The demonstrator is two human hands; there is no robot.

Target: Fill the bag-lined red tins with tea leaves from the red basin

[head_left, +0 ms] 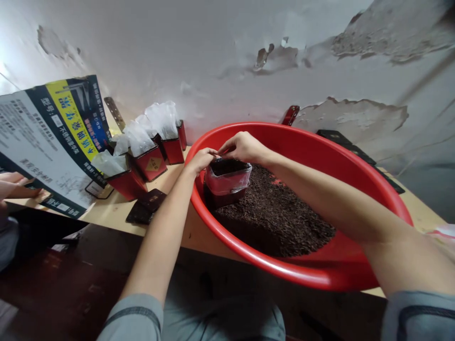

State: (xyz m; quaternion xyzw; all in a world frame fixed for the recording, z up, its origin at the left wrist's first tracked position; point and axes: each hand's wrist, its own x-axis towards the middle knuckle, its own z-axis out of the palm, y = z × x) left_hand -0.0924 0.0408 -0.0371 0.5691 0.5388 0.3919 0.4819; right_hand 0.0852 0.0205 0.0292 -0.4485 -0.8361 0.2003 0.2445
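Observation:
A large red basin (355, 166) holds a heap of dark, dry loose leaves (284, 218). At the basin's left side stands a red tin (227, 196), lined with a clear plastic bag (229, 181) that is folded over its rim and filled with the dark leaves. My left hand (202, 160) is at the far left edge of the bag, its fingers pinched together on it. My right hand (243, 148) reaches over the tin's back edge, thumb and fingers closed on the bag's rim close to my left fingertips.
Several red tins (151, 163) with plastic bags sticking out stand left of the basin. Dark lids (151, 201) lie before them. A printed cardboard sheet (53, 142) stands at the left, a person's hand (17, 184) beside it. Black lids (341, 139) lie behind the basin.

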